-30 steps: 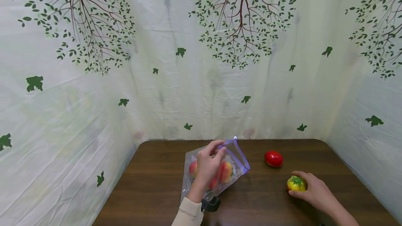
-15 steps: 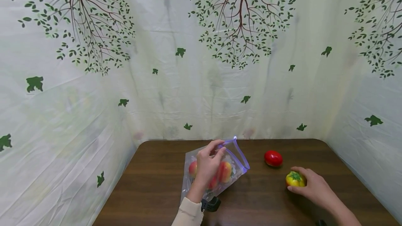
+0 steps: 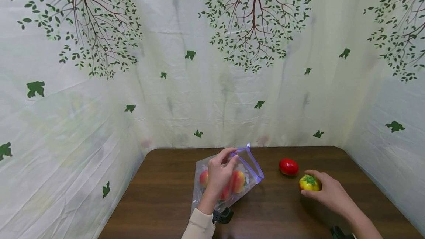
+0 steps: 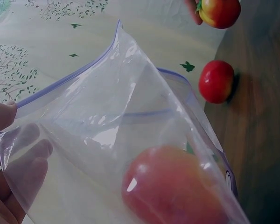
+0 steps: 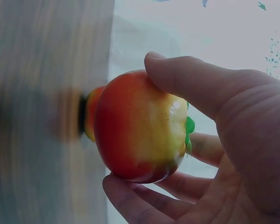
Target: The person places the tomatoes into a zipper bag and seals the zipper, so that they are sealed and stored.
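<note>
My left hand (image 3: 220, 172) pinches the rim of a clear zip bag (image 3: 247, 191) with a purple seal. Its mouth gapes toward the right. Several red-and-yellow fruits (image 3: 238, 182) show through the plastic; one fruit (image 4: 172, 186) looms large in the left wrist view. My right hand (image 3: 332, 193) grips a red-and-yellow fruit with a green leafy top (image 3: 309, 183), raised over the table. In the right wrist view, thumb and fingers wrap this glossy fruit (image 5: 140, 126) from opposite sides. Beyond it lies a smooth red fruit (image 3: 288, 167), its leafy end unseen.
The dark wooden table (image 3: 159, 194) meets a pale curtain (image 3: 219, 121) printed with trees and leaves at its back edge. Similar cloth hangs on both sides. A black band (image 3: 223, 215) circles my left wrist.
My right hand has carried the leafy-topped fruit slightly up and to the left, nearer the red one. The left hand and the bag have kept their place.
</note>
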Demonstrator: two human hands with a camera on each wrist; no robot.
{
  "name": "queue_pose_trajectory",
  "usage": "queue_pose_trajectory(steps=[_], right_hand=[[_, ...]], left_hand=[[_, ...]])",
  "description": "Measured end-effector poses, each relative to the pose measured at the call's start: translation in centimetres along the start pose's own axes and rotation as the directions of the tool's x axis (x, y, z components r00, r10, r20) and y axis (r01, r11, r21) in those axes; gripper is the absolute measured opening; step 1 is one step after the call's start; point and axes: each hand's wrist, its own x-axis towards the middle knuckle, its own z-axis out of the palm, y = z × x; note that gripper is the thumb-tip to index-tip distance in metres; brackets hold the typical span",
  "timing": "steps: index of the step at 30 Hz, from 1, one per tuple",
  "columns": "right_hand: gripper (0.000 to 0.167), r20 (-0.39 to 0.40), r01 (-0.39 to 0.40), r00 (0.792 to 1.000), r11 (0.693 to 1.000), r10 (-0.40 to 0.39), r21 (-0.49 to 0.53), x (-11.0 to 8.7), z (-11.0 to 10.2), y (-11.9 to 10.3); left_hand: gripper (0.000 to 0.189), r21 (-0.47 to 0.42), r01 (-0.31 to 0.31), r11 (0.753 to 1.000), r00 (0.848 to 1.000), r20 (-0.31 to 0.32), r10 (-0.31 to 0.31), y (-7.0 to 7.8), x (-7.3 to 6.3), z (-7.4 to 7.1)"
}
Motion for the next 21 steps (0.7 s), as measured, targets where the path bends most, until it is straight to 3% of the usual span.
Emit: queue_pose_trajectory(steps=[9, 16, 21], right_hand=[[0.079, -0.014, 0.01, 1.0, 1.0, -0.01, 0.01, 0.3, -0.2, -1.0], [0.08, -0.023, 0.004, 1.0, 0.999, -0.003, 0.046, 0.9, -0.2, -1.7], [0.079, -0.049, 0.036, 0.998, 0.998, -0.033, 0.061, 1.4, -0.4, -2.7]], left_hand=[[0.021, -0.012, 0.009, 1.0, 1.0, -0.002, -0.009, 2.8, -0.1, -0.4], [0.021, -0.007, -0.005, 1.0, 1.0, 0.002, 0.005, 0.5, 0.0, 0.1], [0.021, -0.008, -0.004, 1.0, 1.0, -0.005, 0.004, 1.1, 0.1, 0.1]])
